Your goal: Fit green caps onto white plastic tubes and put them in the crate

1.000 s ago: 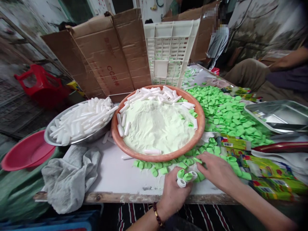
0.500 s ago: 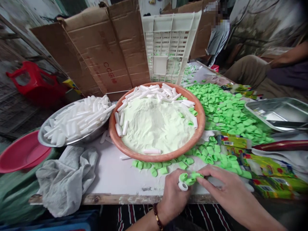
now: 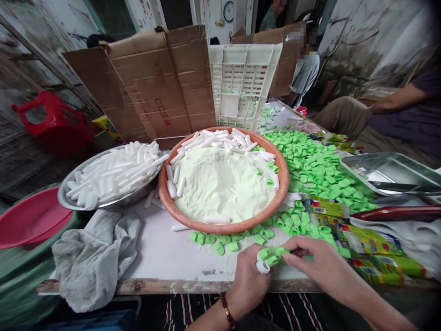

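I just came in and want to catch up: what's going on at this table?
A person's left hand grips a white tube, its open end showing beside green caps. The right hand has its fingertips at one of those caps. Behind them, an orange bowl holds pale powder with more tubes around its edge. A metal basin heaped with white tubes stands left; loose green caps lie right.
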Motion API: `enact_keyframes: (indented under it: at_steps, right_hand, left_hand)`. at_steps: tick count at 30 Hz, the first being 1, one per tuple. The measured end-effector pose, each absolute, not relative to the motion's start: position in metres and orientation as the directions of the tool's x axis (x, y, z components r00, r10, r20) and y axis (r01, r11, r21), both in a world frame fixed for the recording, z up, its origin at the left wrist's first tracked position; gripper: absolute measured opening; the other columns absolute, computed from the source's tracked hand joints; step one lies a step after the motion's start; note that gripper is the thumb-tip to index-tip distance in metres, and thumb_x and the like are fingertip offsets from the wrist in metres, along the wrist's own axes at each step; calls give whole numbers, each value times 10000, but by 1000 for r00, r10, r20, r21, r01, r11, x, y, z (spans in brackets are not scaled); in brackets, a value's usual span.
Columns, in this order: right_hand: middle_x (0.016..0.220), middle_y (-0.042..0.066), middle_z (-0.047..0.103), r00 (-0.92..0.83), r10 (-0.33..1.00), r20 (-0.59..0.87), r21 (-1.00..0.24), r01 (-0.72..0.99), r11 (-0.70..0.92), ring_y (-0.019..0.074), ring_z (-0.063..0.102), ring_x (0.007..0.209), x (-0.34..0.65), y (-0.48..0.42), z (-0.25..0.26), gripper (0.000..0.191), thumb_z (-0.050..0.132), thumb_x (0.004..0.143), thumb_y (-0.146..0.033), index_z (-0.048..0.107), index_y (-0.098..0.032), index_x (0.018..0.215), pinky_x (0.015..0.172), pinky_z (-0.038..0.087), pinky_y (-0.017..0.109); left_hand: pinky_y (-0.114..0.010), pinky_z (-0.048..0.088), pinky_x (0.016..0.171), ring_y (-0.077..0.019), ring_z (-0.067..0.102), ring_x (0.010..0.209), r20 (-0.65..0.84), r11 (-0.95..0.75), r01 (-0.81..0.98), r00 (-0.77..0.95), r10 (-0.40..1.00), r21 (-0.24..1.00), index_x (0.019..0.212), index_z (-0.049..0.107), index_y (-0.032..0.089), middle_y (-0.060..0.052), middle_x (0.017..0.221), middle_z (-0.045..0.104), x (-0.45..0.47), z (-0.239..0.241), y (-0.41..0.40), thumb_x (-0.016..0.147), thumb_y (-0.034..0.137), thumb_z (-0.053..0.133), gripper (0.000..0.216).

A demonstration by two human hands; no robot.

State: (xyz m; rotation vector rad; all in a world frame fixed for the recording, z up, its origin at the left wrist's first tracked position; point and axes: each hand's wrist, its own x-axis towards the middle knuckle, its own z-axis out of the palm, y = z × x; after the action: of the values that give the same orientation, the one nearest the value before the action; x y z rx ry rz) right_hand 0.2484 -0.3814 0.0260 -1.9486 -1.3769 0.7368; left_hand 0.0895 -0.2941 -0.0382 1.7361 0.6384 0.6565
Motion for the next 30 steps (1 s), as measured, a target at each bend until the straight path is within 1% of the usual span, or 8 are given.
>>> enact_keyframes:
  at_steps: [3, 6, 10, 13, 17, 23, 26, 30]
  right_hand:
    - [919, 28, 739, 353, 930, -103, -792, 537, -292, 201, 676, 846, 268, -391, 21, 272, 582, 852, -455, 718, -228, 915, 749, 529, 284]
    - [943, 46, 733, 473, 880, 44, -717, 628, -302, 206, 671, 827, 281, -379, 11, 301, 549, 870, -444, 714, -218, 982, 741, 530, 311]
    - [900, 80, 701, 286, 932, 224, -535, 835, -128, 213, 640, 837, 281, -346, -10, 263, 476, 904, -294, 711, -177, 895, 778, 505, 351]
    - [892, 81, 674, 174, 962, 210, -439, 896, -66, 218, 619, 875, 275, -336, -25, 231, 483, 910, -252, 699, -171, 905, 800, 483, 358]
    - [925, 70, 652, 171, 975, 142, -353, 929, -111, 254, 603, 905, 274, -346, -38, 164, 588, 865, -293, 690, -206, 959, 789, 455, 403]
    - [871, 35, 657, 246, 961, 124, -438, 883, -169, 218, 611, 845, 277, -358, -41, 79, 605, 842, -236, 643, -210, 906, 781, 446, 385]
    - [822, 27, 669, 265, 953, 145, -474, 864, -168, 193, 617, 758, 278, -361, -38, 123, 564, 871, -275, 653, -211, 926, 756, 459, 367]
    - [890, 49, 704, 242, 951, 192, -497, 860, -118, 217, 644, 830, 278, -367, -26, 229, 517, 902, -370, 691, -226, 937, 790, 476, 375]
  left_hand:
    - [-209, 383, 629, -127, 528, 678, 81, -204, 98, 692, 718, 974, 746, 596, 156, 9, 730, 626, 87, -35, -294, 726, 22, 566, 138]
    - [-205, 386, 628, -124, 524, 679, 50, -168, 108, 683, 729, 980, 755, 595, 156, 15, 737, 627, 86, -34, -293, 711, 41, 590, 124]
    - [-200, 368, 605, -111, 501, 647, 25, -157, 139, 664, 747, 978, 726, 577, 157, 31, 702, 605, 85, -34, -294, 686, 23, 582, 141]
    - [-200, 368, 598, -111, 503, 637, 23, -161, 155, 648, 762, 975, 723, 582, 157, 33, 689, 606, 84, -32, -294, 674, 10, 582, 154]
    - [-206, 410, 652, -126, 549, 683, 29, -164, 146, 653, 757, 976, 761, 612, 158, 20, 735, 646, 84, -31, -295, 665, -11, 583, 198]
    - [-221, 428, 663, -138, 566, 694, 36, -166, 127, 679, 734, 978, 773, 614, 164, 1, 763, 665, 85, -34, -295, 702, 34, 602, 149]
    - [-227, 426, 659, -141, 560, 687, 30, -162, 130, 682, 730, 978, 771, 615, 165, -3, 756, 661, 84, -33, -294, 715, 56, 608, 123]
    - [-224, 416, 650, -139, 552, 681, 14, -152, 141, 684, 729, 978, 778, 619, 165, 4, 744, 652, 82, -30, -293, 692, 38, 600, 155]
